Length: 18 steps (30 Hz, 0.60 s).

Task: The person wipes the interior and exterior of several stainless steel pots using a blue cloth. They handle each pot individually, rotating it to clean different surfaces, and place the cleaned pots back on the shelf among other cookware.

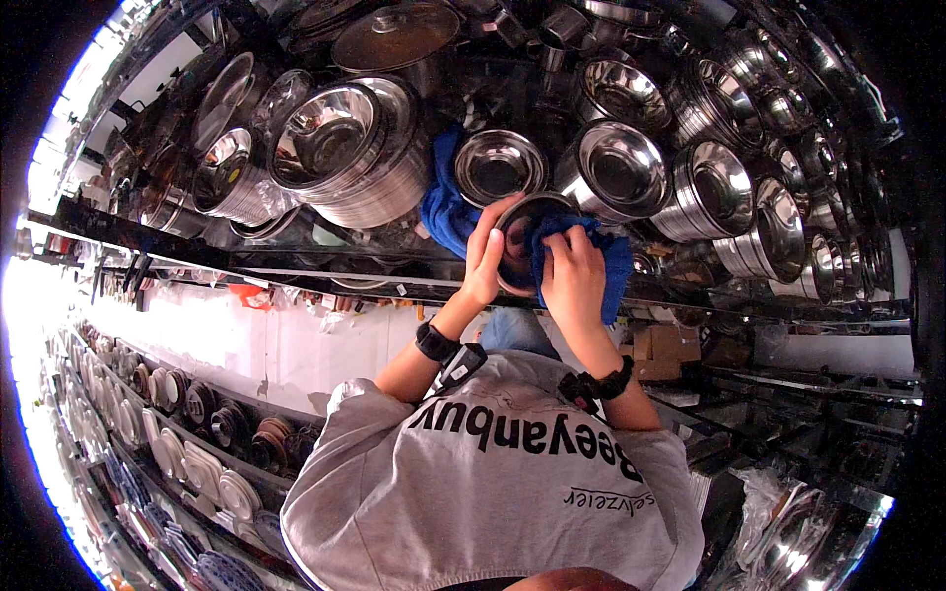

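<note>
Tilted toward me at the shelf's front edge is a round stainless-steel bowl [515, 250]. My left hand [483, 260] holds it by its left side, with the thumb near the rim and the fingers along the outside. In my right hand [575, 277] is a blue cloth [618, 267], pressed against the bowl's inside right part; its loose end hangs down past the hand. The bowl's underside is hidden. Just behind stands another steel bowl [501, 167], and a second piece of blue cloth [446, 216] lies bunched at its left; whether the two pieces join is hidden.
Stacked steel bowls [621, 171] crowd the right of the dark shelf [414, 255]. Wide steel basins [329, 137] stand stacked on the left, near a large lid [396, 35]. Racks of plates [199, 473] line the lower left, and cardboard boxes [665, 351] sit at right.
</note>
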Available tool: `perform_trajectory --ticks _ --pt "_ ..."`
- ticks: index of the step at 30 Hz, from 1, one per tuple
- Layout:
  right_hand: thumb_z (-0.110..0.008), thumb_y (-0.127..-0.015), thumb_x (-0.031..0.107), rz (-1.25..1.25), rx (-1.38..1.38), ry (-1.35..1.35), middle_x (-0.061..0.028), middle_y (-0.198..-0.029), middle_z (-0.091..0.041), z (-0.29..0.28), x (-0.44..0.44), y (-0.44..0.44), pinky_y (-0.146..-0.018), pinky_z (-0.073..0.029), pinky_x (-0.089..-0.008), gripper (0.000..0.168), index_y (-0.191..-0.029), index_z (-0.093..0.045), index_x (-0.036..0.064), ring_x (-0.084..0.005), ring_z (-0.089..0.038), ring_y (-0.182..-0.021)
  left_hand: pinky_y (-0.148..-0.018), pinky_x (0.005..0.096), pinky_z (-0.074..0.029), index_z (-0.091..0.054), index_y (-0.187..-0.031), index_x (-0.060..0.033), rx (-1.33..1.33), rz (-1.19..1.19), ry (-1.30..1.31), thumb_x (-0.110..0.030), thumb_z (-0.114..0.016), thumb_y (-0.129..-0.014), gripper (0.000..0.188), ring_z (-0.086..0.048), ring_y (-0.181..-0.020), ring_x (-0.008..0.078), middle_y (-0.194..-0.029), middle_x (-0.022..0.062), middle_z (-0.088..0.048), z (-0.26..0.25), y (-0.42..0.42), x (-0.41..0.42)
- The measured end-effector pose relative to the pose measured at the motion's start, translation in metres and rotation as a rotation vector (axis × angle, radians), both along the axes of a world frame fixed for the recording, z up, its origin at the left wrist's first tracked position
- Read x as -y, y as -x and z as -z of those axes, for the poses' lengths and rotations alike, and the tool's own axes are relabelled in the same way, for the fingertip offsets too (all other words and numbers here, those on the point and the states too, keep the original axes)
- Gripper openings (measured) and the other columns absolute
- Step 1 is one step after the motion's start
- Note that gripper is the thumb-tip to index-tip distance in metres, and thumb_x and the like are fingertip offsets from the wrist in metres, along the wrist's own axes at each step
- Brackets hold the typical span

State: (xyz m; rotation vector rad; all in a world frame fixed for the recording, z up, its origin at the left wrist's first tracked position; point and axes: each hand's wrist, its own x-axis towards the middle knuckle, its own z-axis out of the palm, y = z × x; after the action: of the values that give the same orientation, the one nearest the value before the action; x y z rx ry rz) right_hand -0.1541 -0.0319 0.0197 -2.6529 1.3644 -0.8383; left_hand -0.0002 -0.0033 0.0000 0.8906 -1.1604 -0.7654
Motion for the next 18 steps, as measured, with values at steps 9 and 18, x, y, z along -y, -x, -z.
perform_trajectory --ticks 9,18 --pt "-0.066 -0.084 0.004 -0.195 0.182 0.041 -0.0175 -0.108 -0.056 0.0 0.012 -0.03 -0.081 -0.045 -0.0472 0.029 -0.11 -0.054 0.002 -0.0395 -0.057 -0.091 -0.114 0.037 -0.031 -0.044 -0.143 0.0044 0.048 -0.033 0.045 -0.048 -0.033 -0.105 0.065 -0.047 -0.133 0.0275 -0.14 0.0185 -0.052 0.003 0.001 0.003" --pt "-0.07 -0.081 0.012 -0.327 0.05 -0.209 -0.0134 -0.103 -0.057 -0.01 -0.004 0.003 -0.077 -0.05 -0.0464 0.02 -0.099 -0.063 0.007 -0.037 -0.061 -0.087 -0.114 0.0378 -0.032 -0.042 -0.143 0.0045 -0.03 0.036 0.016 -0.047 -0.033 -0.106 0.064 -0.048 -0.134 0.0274 -0.142 0.0189 -0.051 0.01 -0.001 0.002"
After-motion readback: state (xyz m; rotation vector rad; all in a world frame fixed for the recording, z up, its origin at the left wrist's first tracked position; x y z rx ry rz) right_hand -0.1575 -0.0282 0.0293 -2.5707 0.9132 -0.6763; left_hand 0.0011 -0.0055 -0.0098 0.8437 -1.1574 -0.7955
